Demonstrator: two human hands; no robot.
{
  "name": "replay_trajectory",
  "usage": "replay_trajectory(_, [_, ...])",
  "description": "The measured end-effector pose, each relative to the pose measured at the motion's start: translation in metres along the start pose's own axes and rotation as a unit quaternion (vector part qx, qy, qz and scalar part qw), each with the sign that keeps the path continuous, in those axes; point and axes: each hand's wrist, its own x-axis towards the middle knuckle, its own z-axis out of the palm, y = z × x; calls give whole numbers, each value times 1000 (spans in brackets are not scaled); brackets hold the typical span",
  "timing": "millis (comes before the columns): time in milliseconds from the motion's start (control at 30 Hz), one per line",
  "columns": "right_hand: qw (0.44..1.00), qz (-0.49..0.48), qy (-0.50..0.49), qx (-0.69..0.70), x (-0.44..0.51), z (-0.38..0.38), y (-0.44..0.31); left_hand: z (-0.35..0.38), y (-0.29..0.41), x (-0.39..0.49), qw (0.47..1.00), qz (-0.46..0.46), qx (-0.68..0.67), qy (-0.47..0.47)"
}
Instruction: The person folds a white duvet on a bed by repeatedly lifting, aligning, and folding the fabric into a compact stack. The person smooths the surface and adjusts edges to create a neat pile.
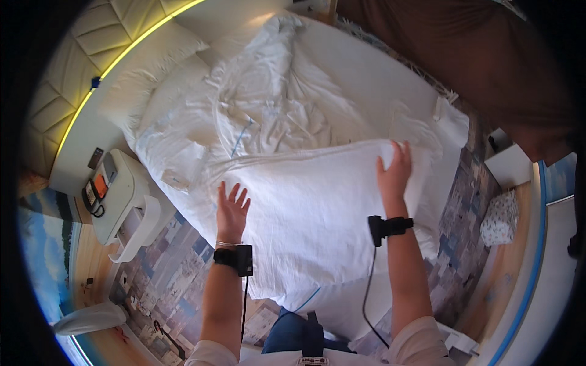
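A large white cloth [311, 219], perhaps a duvet cover or duvet, is spread over the near part of the bed and hangs toward my legs. My left hand [232, 212] is over its left side, palm partly turned up, fingers spread and holding nothing. At the far right corner of this cloth is my right hand [394, 176], thumb and fingers apart; whether the fingertips press on the cloth is unclear. Beyond the cloth's far edge lies rumpled white bedding [274, 110] with a blue stripe.
White pillows [160, 55] lie by the padded headboard [100, 27]. A nightstand [123, 192] with its drawer out bears a telephone [94, 194]. A brown curtain or drape [462, 59] hangs at far right. A patterned bag [500, 219] sits by the right wall. Cables run from both wrist straps.
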Motion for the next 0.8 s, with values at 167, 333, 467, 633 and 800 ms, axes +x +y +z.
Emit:
replay_trajectory(167, [949,-24,-308,54,-151,58,-25,-41,-106,-36,951,-231,204,9])
replay_trajectory(333, [854,130,-502,54,-292,24,11,-59,-196,-109,867,-286,393,-112])
replay_trajectory(467, [811,280,-514,12,-358,-31,61,-36,-246,-152,777,-224,517,-281])
replay_trajectory(633, [830,353,-431,-20,-392,-73,130,4,-299,-182,600,-137,668,-418])
replay_trajectory(800, [807,547,-199,102,-390,-69,203,31,-354,-220,582,-40,712,-390])
